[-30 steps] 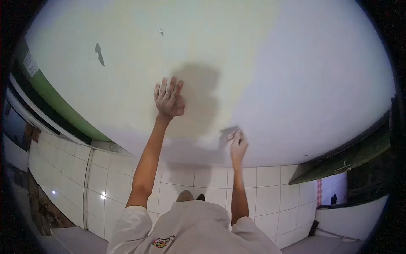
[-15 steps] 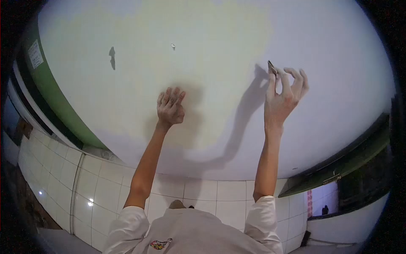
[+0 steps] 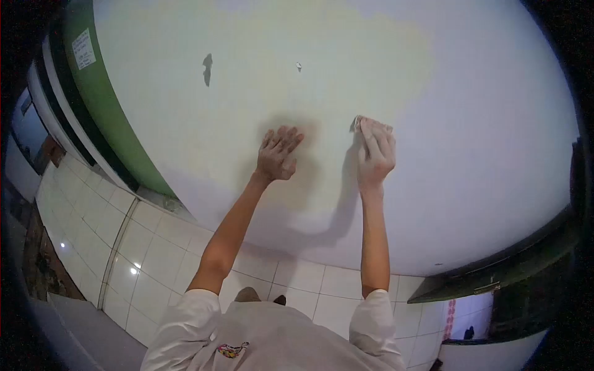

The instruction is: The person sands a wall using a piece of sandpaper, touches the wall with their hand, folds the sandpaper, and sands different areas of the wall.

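My right hand, coated in pale dust, presses a small, dusty folded piece of sandpaper to the wall. The sandpaper's edges show past my fingertips; the rest is hidden under them. To its left, my left hand rests against the same wall, fingers stretched upward and a little apart, with nothing held. Dust greys these fingers too. Around both hands the wall is yellowish white, turning pale lilac farther right.
A small chipped spot and a dark grey mark are higher on the wall. At left stands a green frame with a paper notice. White floor tiles lie below, and a dark green door is at lower right.
My right hand has come left and slightly down, from holding the sandpaper off the wall to pressing it on. The view has turned; my left hand stays on the wall.
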A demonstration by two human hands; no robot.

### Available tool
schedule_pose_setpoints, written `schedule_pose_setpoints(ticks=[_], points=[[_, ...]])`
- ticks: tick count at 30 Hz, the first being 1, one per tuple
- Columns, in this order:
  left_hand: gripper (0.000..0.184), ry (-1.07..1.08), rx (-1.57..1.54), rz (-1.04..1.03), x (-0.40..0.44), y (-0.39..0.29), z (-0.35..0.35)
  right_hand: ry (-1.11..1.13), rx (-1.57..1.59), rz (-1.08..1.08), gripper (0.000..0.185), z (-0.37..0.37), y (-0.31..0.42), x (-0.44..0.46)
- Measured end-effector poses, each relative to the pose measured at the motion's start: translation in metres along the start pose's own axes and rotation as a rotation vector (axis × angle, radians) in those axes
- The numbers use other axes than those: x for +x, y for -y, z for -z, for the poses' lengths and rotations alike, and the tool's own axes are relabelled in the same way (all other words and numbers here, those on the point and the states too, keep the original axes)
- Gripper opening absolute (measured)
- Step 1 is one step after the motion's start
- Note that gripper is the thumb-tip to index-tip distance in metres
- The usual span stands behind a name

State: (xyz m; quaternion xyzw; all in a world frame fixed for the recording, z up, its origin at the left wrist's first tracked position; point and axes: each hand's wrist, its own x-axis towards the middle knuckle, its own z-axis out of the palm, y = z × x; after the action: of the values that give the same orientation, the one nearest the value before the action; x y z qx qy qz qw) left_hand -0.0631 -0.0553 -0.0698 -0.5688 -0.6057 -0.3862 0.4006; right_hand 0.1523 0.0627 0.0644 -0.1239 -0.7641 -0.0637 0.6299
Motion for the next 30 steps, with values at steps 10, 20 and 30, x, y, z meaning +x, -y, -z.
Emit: schedule_pose_setpoints(ticks=[10, 20, 30], points=[[0.047, 0.283, -0.243, 0.115, -0.095, 0.013, 0.087, 0.994, 0.273, -0.550, 0.024, -0.010, 0.011, -0.317], [0.019, 0.427, -0.370, 0.559, -0.268, 0.024, 0.180, 0.017, -0.133, -0.470, 0.024, 0.045, 0.040, -0.035], [0.024, 0.932, -0.641, 0.925, -0.300, -0.050, 0.152, -0.204, -0.234, -0.028, 0.046, 0.013, 0.001, 0.115]])
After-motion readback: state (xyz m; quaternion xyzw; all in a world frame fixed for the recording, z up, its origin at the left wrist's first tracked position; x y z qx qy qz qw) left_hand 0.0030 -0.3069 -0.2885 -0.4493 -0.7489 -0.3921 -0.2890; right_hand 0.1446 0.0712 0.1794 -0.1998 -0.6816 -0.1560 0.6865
